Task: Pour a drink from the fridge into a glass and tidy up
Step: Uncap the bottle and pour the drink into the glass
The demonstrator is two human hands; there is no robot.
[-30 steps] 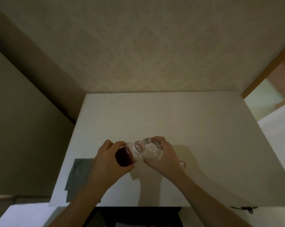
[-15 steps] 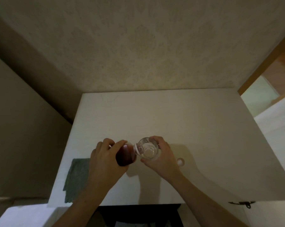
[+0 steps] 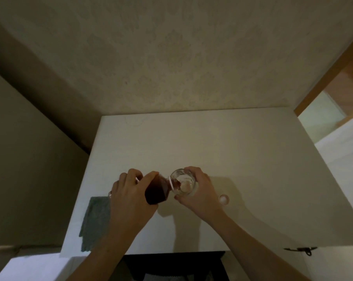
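Bottle (image 3: 157, 192): the left hand (image 3: 129, 196) wraps its rear half, so its base and any label are hidden; only the dark shoulder and neck show.
Bottle mouth: it sits over the rim of the glass (image 3: 183, 184), too dim and blurred to tell whether liquid is running.
Glass: the right hand (image 3: 200, 191) covers its far and right side; whatever is inside cannot be made out.
Grey cloth (image 3: 95, 222): its right edge is hidden behind the left wrist.
Small round cap (image 3: 223, 199): too small to tell its detail.
Forearms: both cut off by the bottom edge.
Dark fitting (image 3: 301, 250): at the table's (image 3: 232, 142) near right edge, too small to identify.
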